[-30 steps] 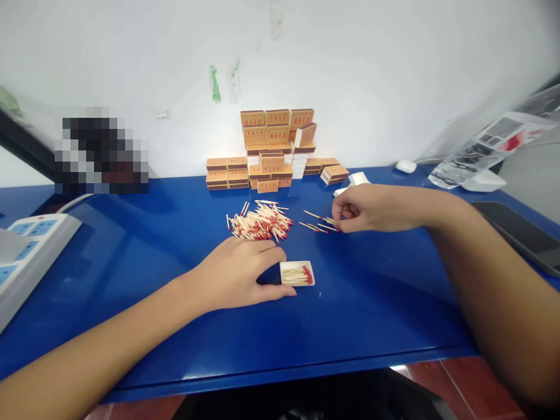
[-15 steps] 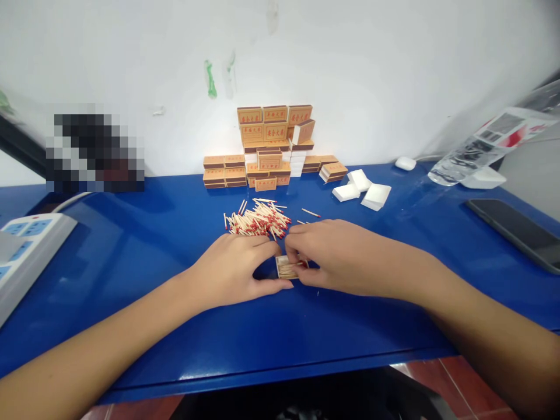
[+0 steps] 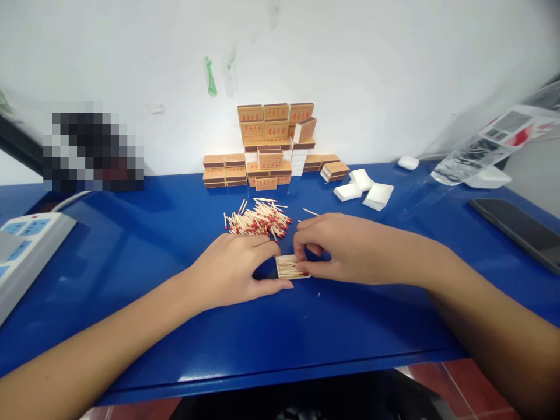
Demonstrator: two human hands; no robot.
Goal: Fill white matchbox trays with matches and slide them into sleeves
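Note:
A small white matchbox tray point(image 3: 287, 276) lies on the blue table, holding a layer of wooden matches point(image 3: 287, 267). My left hand point(image 3: 234, 262) grips it from the left, index finger at the far edge and thumb along the near edge. Over the tray's right end, my right hand point(image 3: 336, 248) has thumb and index finger bent together at the match heads; whatever is between those fingertips is hidden. Just beyond the left hand, a loose pile of red-headed matches point(image 3: 258, 220) spreads out. One stray match point(image 3: 310, 212) is beyond the right hand.
Printed matchboxes point(image 3: 275, 131) are stacked against the white wall. Several empty white trays point(image 3: 378, 195) sit right of them. A power strip point(image 3: 37, 239) is on the left; a phone point(image 3: 518, 230), a clear plastic bottle point(image 3: 468, 157) and a white earbud case point(image 3: 408, 163) are on the right.
My right hand has lifted slightly and shifted right, uncovering more of the matches in the tray. My left hand keeps its place at the tray.

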